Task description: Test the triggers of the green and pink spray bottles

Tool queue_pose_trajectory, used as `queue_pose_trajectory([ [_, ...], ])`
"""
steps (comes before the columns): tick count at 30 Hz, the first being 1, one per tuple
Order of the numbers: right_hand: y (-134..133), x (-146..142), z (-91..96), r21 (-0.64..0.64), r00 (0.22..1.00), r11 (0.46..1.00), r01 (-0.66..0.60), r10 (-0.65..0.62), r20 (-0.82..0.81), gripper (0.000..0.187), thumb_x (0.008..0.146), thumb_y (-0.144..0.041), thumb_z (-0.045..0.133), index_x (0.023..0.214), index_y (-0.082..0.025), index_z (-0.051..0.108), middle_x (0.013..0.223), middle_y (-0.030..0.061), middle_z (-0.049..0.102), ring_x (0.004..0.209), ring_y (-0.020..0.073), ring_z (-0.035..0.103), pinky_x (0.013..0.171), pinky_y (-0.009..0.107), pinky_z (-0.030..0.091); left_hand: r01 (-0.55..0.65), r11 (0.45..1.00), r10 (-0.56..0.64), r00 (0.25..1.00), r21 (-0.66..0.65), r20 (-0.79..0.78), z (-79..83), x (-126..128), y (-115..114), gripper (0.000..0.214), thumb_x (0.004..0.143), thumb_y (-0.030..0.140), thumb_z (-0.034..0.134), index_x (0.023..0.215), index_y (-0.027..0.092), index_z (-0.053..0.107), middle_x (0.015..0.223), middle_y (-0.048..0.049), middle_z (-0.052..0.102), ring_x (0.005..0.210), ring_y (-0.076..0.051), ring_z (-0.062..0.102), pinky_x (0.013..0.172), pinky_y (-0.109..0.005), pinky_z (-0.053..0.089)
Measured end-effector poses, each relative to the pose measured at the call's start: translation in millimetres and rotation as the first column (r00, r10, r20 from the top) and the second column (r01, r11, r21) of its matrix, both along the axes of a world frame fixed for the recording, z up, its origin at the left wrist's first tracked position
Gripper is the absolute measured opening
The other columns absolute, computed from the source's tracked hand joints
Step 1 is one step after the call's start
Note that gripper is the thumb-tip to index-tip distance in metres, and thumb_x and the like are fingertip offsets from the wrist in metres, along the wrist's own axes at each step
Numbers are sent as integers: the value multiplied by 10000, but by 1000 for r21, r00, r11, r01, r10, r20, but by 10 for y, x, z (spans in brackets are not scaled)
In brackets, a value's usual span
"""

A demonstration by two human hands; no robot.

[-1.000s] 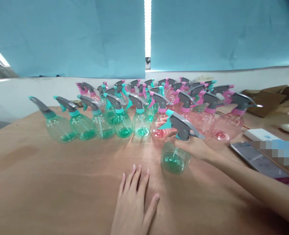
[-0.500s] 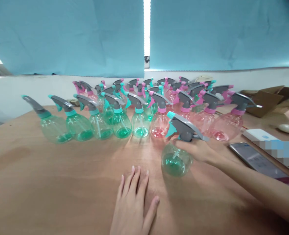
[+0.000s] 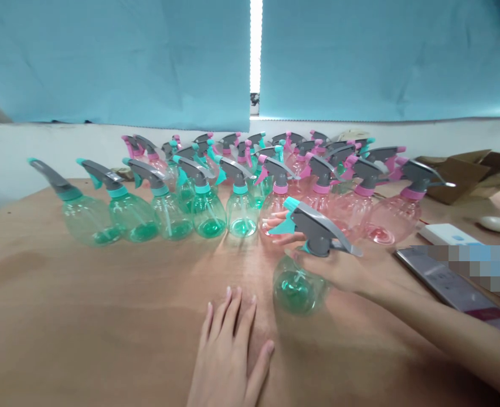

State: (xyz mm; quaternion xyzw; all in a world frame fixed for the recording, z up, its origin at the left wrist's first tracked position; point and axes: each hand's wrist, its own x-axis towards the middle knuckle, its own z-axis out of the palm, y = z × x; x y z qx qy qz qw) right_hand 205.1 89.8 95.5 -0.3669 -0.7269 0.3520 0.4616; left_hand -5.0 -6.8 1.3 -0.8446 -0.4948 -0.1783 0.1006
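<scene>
A green spray bottle (image 3: 298, 288) with a grey and turquoise trigger head stands in front of the row, its head leaning right. My right hand (image 3: 339, 270) is around its neck. The thumb crosses the front of the neck, while the other fingers stretch out loosely behind the turquoise trigger. My left hand (image 3: 228, 356) lies flat on the table (image 3: 106, 339), palm down with fingers apart, holding nothing. Beyond the hands, green spray bottles (image 3: 210, 217) line up on the left and pink spray bottles (image 3: 392, 217) on the right.
Several more spray bottles (image 3: 228, 144) crowd behind the front row. At the right lie a phone (image 3: 436, 288), a white box (image 3: 449, 234) and a white mouse-like object (image 3: 498, 224). An open cardboard box (image 3: 457, 178) sits farther back. Blue cloth (image 3: 114, 62) hangs over the wall.
The held spray bottle has shifted slightly left and closer to me. My right fingers have stretched out more visibly behind its trigger. My left hand has stayed in place.
</scene>
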Motion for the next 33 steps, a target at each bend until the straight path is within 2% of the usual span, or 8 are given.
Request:
queue_pose_trajectory([
  [6, -14, 6, 29, -18, 997, 1000, 25, -24, 72, 387, 669, -184, 529, 1029, -248, 659, 867, 34, 726, 831, 232, 703, 728, 378, 579, -6, 1000, 6, 1000, -6, 27, -16, 3, 6, 504, 948, 409, 472, 1389, 169, 430, 1413, -136, 502, 1288, -323, 470, 1032, -533, 386],
  [11, -12, -1, 35, 24, 990, 996, 86, -88, 109, 345, 661, -237, 520, 977, -239, 658, 697, 22, 697, 753, 231, 699, 605, 320, 560, 7, 999, -5, 999, -39, 38, 14, 0, 37, 498, 950, 424, 471, 1381, 175, 447, 1413, -123, 504, 1293, -321, 463, 1037, -543, 381],
  [15, 3, 8, -3, -15, 989, 996, 92, -90, 118, 329, 657, -265, 520, 958, -230, 649, 745, 38, 697, 714, 222, 688, 539, 298, 536, -15, 995, 20, 999, -100, 46, 35, 5, 79, 494, 941, 411, 479, 1375, 175, 458, 1421, -127, 494, 1306, -331, 447, 1035, -575, 372],
  [24, 13, 34, -37, -33, 979, 988, 149, -143, 145, 112, 615, -307, 524, 660, -223, 584, 704, 64, 687, 619, 208, 644, 497, 317, 517, -20, 985, 33, 997, -172, 73, 67, 0, 141, 512, 946, 417, 466, 1397, 179, 431, 1451, -124, 457, 1345, -319, 398, 1063, -570, 344],
  [30, 6, 24, -12, -63, 975, 987, 150, -137, 172, 221, 615, -311, 505, 773, -217, 627, 771, 74, 689, 658, 218, 657, 523, 332, 531, -19, 986, 34, 996, -168, 86, 70, 13, 158, 500, 949, 425, 461, 1384, 178, 445, 1432, -129, 481, 1336, -324, 410, 1063, -582, 331],
  [33, 0, 22, -2, -70, 976, 988, 135, -121, 179, 204, 625, -318, 501, 768, -221, 610, 757, 62, 674, 667, 215, 660, 544, 332, 538, -22, 986, 37, 995, -163, 88, 64, 23, 145, 494, 957, 421, 450, 1388, 182, 440, 1435, -124, 478, 1342, -309, 403, 1080, -557, 317],
])
